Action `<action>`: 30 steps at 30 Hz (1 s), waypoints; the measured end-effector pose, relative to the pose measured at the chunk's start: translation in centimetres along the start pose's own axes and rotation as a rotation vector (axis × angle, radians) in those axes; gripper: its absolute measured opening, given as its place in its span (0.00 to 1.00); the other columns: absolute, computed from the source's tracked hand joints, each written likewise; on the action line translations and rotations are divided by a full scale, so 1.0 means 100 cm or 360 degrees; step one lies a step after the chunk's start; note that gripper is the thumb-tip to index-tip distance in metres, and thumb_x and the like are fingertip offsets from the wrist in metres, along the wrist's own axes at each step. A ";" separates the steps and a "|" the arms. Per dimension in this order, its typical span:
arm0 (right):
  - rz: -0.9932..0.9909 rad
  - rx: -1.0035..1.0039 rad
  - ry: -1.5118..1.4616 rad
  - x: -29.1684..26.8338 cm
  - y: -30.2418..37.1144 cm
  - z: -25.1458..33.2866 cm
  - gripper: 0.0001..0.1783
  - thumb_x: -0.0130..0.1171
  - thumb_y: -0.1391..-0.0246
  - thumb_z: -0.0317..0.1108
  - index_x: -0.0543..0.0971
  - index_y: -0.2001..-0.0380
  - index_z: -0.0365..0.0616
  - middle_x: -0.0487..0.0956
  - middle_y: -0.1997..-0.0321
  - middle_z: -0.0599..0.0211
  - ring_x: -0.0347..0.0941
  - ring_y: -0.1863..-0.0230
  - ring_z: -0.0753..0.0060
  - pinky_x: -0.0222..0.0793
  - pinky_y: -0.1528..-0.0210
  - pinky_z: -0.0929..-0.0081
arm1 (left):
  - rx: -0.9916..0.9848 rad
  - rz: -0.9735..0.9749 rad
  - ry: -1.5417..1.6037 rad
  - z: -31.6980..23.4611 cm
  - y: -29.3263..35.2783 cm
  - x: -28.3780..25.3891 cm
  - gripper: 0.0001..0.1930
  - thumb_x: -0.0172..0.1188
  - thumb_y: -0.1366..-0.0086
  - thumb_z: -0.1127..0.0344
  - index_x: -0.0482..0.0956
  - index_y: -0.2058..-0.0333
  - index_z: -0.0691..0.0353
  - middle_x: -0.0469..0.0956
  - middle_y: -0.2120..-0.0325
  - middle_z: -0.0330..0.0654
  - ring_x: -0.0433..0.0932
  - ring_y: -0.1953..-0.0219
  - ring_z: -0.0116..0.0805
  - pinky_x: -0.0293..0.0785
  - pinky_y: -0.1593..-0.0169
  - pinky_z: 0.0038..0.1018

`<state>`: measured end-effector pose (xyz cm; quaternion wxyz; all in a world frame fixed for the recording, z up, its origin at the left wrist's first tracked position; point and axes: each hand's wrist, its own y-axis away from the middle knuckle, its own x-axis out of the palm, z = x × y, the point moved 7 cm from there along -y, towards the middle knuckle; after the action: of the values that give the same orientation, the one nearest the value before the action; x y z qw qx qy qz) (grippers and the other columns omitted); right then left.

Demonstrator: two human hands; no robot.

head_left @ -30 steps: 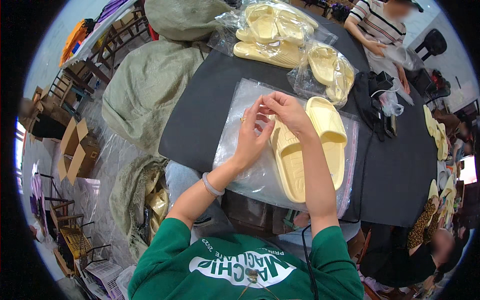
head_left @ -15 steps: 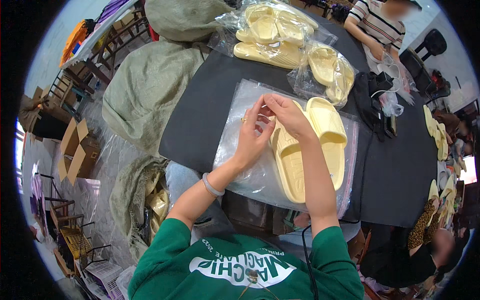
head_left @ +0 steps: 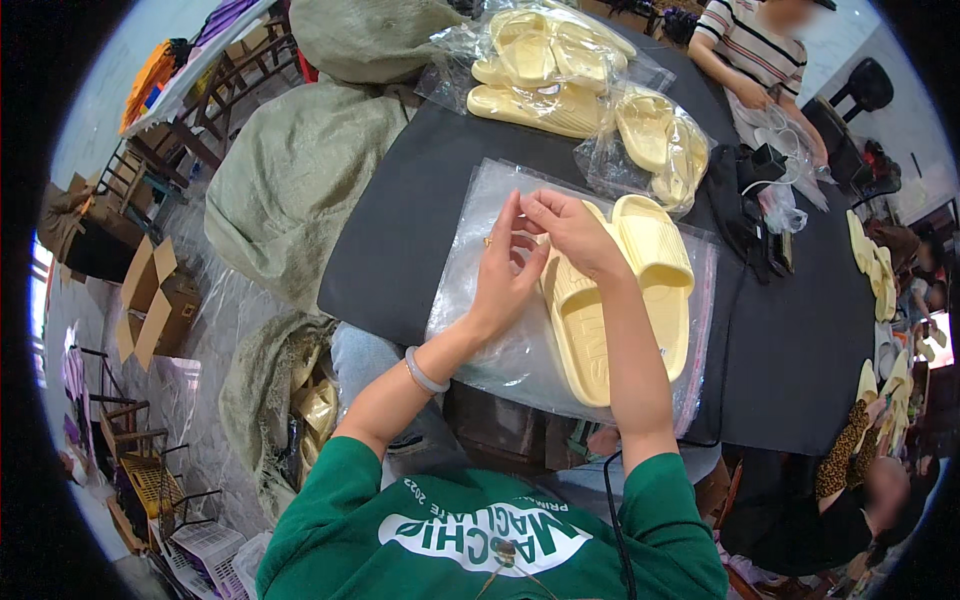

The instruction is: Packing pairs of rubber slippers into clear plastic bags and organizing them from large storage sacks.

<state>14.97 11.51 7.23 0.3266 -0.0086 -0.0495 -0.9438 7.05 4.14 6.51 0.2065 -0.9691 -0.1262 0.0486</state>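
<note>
A pair of pale yellow slide sandals (head_left: 653, 240) lies side by side on a clear plastic bag (head_left: 465, 300) on the dark table. Both my hands hover over the left sandal's toe end and the bag, fingertips close together. My left hand (head_left: 506, 268) has its fingers partly bent and apart, the thumb away from them, and nothing shows in it. My right hand (head_left: 578, 235) has its fingers bent, with thumb and forefinger pressed together at the tips. Whatever that pinch may hold is too small to make out.
Bagged yellow sandals (head_left: 540, 75) are piled at the table's far edge, with another bagged pair (head_left: 662, 145) nearer. A black bag with cables (head_left: 745, 200) lies to the right. Green-grey sacks (head_left: 290, 190) stand left of the table. A person in a striped shirt (head_left: 755, 45) works across it.
My left fingertips have drawn slightly away from my right ones. The sandals and bag under them stay put. The person across the table has shifted their hands on a clear bag.
</note>
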 end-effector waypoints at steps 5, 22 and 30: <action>-0.0020 0.0053 -0.0103 0.004 0.003 0.000 0.13 0.47 0.36 0.39 0.75 0.65 0.42 0.74 0.68 0.77 0.66 0.66 0.86 0.64 0.62 0.84 | -0.0030 0.0026 0.0008 0.007 0.000 0.001 0.36 0.59 0.42 0.74 0.54 0.35 0.56 0.71 0.62 0.39 0.71 0.67 0.25 0.70 0.68 0.21; 0.0049 0.0043 -0.0184 0.004 0.000 -0.003 0.14 0.44 0.34 0.39 0.73 0.61 0.39 0.76 0.66 0.71 0.73 0.65 0.80 0.70 0.64 0.82 | -0.0081 0.0084 0.0002 0.008 0.000 0.002 0.37 0.58 0.41 0.73 0.52 0.35 0.57 0.75 0.65 0.39 0.73 0.67 0.25 0.68 0.70 0.20; -0.0028 -0.0036 -0.0111 -0.005 0.000 0.001 0.18 0.42 0.34 0.43 0.75 0.60 0.40 0.78 0.61 0.68 0.71 0.64 0.81 0.68 0.60 0.81 | -0.0050 0.0174 0.0034 0.005 0.000 0.006 0.35 0.57 0.40 0.73 0.55 0.36 0.56 0.77 0.67 0.38 0.74 0.69 0.23 0.68 0.69 0.20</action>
<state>15.36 11.88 7.31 0.3162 -0.0446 -0.0503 -0.9463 7.54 4.48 6.01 0.1898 -0.9781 -0.0715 0.0475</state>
